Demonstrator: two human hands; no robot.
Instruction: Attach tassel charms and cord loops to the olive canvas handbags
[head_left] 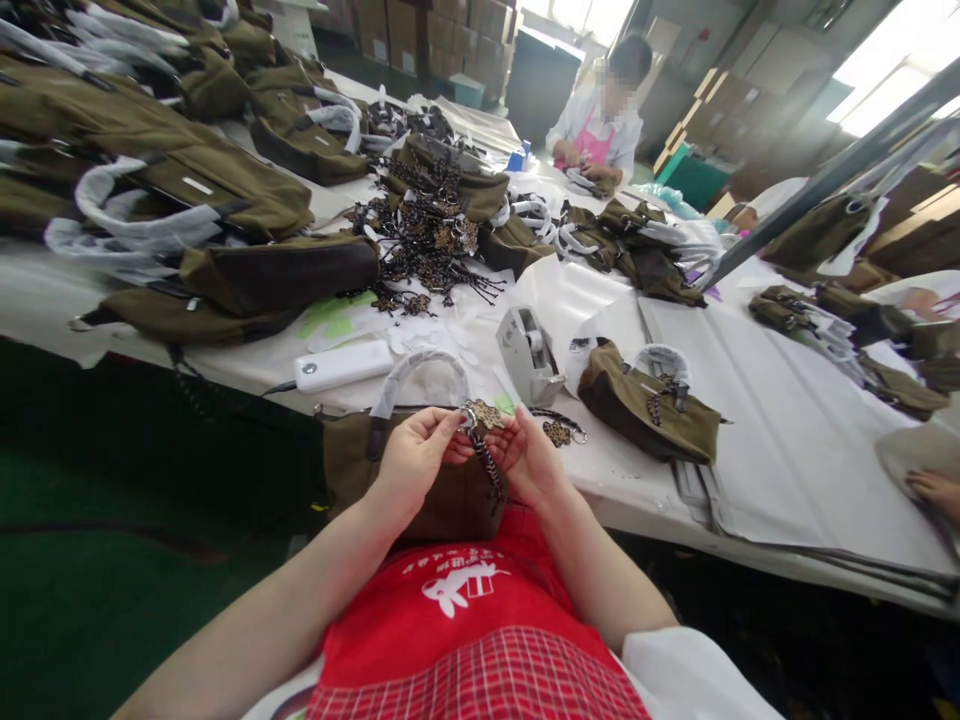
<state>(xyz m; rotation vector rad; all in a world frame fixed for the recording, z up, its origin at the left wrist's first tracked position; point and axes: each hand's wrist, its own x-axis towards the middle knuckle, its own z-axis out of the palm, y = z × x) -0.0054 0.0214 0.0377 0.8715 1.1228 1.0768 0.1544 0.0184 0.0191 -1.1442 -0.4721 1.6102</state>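
Observation:
Between my two hands is a bag charm (489,414) with a leopard-print flower, a metal ring and a dark braided tassel. The fingertips of my left hand (424,445) pinch its ring. My right hand (531,458) is closed at the fingertips on the flower's edge, palm turned up. Below them an olive-green handbag (349,450) leans at the table's edge against me, its handle (427,370) wrapped in white film. My hands and forearms cover part of the bag. To the right of my right hand lies another flower charm (557,432) on the table.
A tape dispenser (529,350) and a white power bank (343,366) with a cable stand just beyond the bag. Farther off lie a heap of charms (427,235) and piled bags (150,170). A finished-looking bag (649,400) sits right. A co-worker (600,130) works across the table (757,440).

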